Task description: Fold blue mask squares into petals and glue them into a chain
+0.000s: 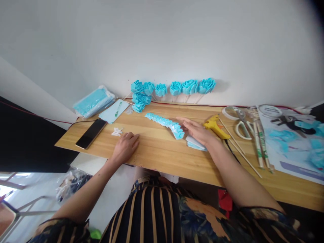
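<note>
My left hand rests on the wooden table with its fingers loosely stretched and nothing in them. Close by its fingertips lies a small heap of white strips. At the right end of a curved row of folded light-blue petals, my right hand is held with fingers extended; whether it touches the row I cannot tell. Under the right wrist sits a small stack of blue and white sheets, partly covered by the hand. A yellow glue gun lies just right of that hand.
Several blue flowers on sticks line the wall. On the left are a black phone, bagged blue masks and flat sheets. Scissors, tape, thin sticks and a printed sheet lie right.
</note>
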The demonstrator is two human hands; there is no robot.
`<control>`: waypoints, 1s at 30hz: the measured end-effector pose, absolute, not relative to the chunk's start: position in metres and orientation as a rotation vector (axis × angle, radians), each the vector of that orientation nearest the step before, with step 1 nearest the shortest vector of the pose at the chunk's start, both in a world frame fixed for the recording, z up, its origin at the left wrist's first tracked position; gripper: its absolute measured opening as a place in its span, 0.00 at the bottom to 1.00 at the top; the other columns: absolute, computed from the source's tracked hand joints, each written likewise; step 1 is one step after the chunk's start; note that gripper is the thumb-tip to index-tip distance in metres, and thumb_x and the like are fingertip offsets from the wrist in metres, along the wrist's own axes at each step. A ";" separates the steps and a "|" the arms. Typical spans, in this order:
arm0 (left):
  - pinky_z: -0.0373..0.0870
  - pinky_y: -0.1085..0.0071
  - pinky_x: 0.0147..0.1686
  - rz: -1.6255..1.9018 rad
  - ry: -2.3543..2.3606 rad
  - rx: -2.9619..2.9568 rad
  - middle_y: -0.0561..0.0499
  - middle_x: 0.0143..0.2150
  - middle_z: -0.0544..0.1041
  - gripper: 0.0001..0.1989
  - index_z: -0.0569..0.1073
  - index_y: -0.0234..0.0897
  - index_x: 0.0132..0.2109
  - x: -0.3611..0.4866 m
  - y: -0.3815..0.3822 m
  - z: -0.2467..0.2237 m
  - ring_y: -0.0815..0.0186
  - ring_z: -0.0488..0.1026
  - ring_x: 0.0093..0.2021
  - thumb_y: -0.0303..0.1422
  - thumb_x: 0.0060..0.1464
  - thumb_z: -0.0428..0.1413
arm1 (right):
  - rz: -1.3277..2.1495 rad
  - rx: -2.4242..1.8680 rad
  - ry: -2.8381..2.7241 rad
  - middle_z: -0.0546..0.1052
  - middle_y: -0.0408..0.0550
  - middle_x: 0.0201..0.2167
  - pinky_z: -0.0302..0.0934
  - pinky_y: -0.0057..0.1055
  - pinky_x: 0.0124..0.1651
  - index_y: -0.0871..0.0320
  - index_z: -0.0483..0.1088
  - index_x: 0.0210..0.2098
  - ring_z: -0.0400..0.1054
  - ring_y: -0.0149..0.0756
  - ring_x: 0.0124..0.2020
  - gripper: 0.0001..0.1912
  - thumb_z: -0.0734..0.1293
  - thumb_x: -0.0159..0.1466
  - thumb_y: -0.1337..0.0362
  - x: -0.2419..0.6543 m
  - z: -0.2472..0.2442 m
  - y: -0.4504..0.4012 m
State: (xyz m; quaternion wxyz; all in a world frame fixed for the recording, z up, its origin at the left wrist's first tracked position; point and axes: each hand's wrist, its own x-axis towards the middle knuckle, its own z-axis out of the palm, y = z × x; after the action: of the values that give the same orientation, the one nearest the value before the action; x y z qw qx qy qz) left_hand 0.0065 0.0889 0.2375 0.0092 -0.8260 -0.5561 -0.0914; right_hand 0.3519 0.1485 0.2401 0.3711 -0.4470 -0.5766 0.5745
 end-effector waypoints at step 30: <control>0.64 0.61 0.44 0.049 -1.740 -2.640 0.43 0.41 0.77 0.20 0.78 0.42 0.53 -0.010 0.170 0.264 0.56 0.73 0.42 0.28 0.59 0.48 | 1.635 -1.060 -1.170 0.79 0.48 0.41 0.68 0.36 0.49 0.52 0.72 0.56 0.73 0.36 0.41 0.21 0.64 0.68 0.53 0.349 0.249 0.145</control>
State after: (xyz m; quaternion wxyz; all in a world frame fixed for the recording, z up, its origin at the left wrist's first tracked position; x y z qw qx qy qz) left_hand -0.0101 0.1703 0.2643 -0.0102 -0.8348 -0.5502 0.0154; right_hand 0.3491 0.1453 0.2491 0.4207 -0.4231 -0.4670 0.6526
